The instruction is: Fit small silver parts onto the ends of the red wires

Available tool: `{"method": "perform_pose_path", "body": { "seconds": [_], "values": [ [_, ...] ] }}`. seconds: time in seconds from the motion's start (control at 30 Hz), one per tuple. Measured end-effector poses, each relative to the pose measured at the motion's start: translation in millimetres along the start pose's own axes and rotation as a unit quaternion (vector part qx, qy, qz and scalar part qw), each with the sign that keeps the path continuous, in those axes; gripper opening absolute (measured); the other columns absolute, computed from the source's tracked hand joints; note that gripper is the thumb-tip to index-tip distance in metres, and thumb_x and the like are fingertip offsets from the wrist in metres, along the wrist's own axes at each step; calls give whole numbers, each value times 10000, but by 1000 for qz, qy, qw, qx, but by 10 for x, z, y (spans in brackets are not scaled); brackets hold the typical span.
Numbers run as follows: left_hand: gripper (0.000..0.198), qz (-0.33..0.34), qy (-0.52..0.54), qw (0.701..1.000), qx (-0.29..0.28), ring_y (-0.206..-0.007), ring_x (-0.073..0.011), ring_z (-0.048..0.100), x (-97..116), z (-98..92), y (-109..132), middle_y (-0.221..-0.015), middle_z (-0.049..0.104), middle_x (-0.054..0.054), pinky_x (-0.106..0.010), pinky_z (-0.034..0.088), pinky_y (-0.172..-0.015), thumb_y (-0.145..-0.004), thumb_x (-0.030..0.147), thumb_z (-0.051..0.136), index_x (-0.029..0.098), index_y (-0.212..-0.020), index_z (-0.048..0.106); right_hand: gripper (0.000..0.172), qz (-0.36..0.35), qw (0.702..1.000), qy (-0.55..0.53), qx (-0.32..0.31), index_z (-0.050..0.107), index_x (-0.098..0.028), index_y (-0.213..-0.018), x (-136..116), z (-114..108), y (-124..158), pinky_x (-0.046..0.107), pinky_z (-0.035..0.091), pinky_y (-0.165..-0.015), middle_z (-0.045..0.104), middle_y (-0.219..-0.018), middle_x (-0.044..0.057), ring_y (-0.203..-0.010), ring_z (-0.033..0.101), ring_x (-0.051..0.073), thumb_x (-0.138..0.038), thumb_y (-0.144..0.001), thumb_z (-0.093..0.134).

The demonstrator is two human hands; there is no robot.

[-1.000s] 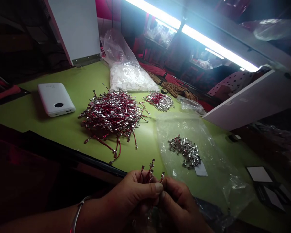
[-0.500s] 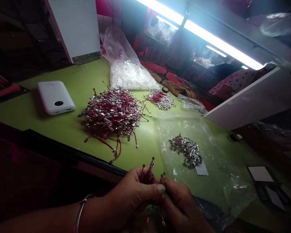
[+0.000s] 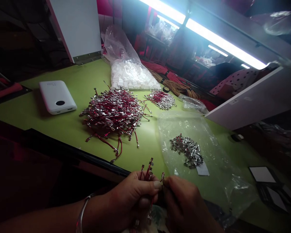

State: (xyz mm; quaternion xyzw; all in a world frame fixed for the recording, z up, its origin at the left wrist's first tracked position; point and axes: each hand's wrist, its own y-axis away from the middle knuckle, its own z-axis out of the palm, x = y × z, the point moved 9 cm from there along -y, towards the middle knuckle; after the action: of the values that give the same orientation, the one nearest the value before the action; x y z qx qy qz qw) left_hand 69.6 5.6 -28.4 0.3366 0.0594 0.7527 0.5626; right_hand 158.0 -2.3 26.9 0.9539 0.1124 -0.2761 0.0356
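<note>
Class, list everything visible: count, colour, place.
Table: one, green, underneath
Power bank: one, white, table left
Wire heaps: two, red and silver, table centre
Bag of white pieces: one, clear, table back
Round item: one, black, behind smaller heap
Cable bundles: several, red and brown, rear right
Small plastic bag: one, clear, rear right
Plastic sheet: one, clear, table right
Metal terminals: uncountable pile, silver, on sheet
Paper slip: one, white, beside terminals
Panels: two, white, left and right
Light tubes: several, white, overhead
Dotted fabric: one, black and white, rear right
Dim item: one, black and white, far right
Remainder: too dim
Held wires: several, red, in left hand
Bangle: one, silver, left wrist
Left hand: one, bare, bottom centre
Right hand: one, bare, beside left
</note>
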Motion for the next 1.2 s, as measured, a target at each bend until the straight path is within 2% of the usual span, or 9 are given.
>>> {"method": "perform_pose_path", "body": {
  "seconds": [0.13,0.23,0.33,0.43,0.53,0.63,0.83,1.0,1.2],
  "values": [
    [226,-12,22,1000,-16,-357,-37,158,-33,21,22,-446,383,81,-224,74,-369,-766,273,689,175,-621,544,212,-35,996,67,44,456,-215,-695,-66,-140,23,291,284,-546,536,-625,0,-539,455,143,-132,-890,475],
    [205,26,35,999,-6,-399,-37,255,-1,-8,11,-521,468,62,-195,176,-401,-743,271,755,165,-694,586,201,6,997,-69,-20,501,-208,-717,-89,-92,-6,262,331,-544,555,-655,-9,-570,488,134,-164,-912,484],
    [282,80,9,996,41,-510,-62,428,69,-89,-7,-578,545,32,-182,308,-498,-678,301,845,141,-700,614,215,78,970,-215,-83,576,-196,-786,-80,48,-3,240,412,-623,600,-731,-5,-683,547,144,-261,-965,475],
    [338,101,-19,992,70,-564,-81,483,116,-114,-16,-601,578,28,-194,365,-552,-627,341,885,138,-700,625,267,139,960,-239,-50,590,-183,-791,25,79,12,244,430,-681,602,-766,4,-747,543,157,-372,-965,515],
    [348,121,-38,989,80,-600,-92,502,183,-103,-2,-631,601,30,-209,400,-590,-600,338,898,141,-695,627,349,169,941,-290,-33,546,-181,-742,103,123,21,231,420,-636,539,-721,-9,-709,499,143,-446,-967,514],
    [337,120,-58,987,87,-578,-88,483,208,-116,14,-605,589,33,-212,390,-572,-603,335,891,135,-665,627,364,175,925,-334,-47,541,-180,-728,103,178,16,220,406,-577,494,-675,-24,-644,458,127,-457,-962,517],
    [375,115,-42,987,100,-570,-86,484,198,-146,18,-590,584,22,-208,376,-565,-580,379,898,122,-641,633,267,125,955,-265,-53,625,-174,-770,-8,128,-10,232,442,-661,595,-724,1,-731,559,159,-340,-946,512],
    [386,116,-51,988,92,-567,-85,482,196,-116,3,-590,581,18,-195,375,-549,-576,388,897,128,-639,620,239,123,960,-239,-85,651,-173,-776,-5,115,-31,229,453,-679,645,-740,-2,-719,568,151,-294,-939,525],
    [317,29,-3,1000,12,-381,-31,248,95,-15,19,-527,478,64,-197,121,-373,-747,373,781,175,-675,544,230,129,951,-262,-101,653,-181,-730,67,166,-42,237,460,-703,624,-692,-14,-715,563,154,-286,-917,569]
  ]
}}
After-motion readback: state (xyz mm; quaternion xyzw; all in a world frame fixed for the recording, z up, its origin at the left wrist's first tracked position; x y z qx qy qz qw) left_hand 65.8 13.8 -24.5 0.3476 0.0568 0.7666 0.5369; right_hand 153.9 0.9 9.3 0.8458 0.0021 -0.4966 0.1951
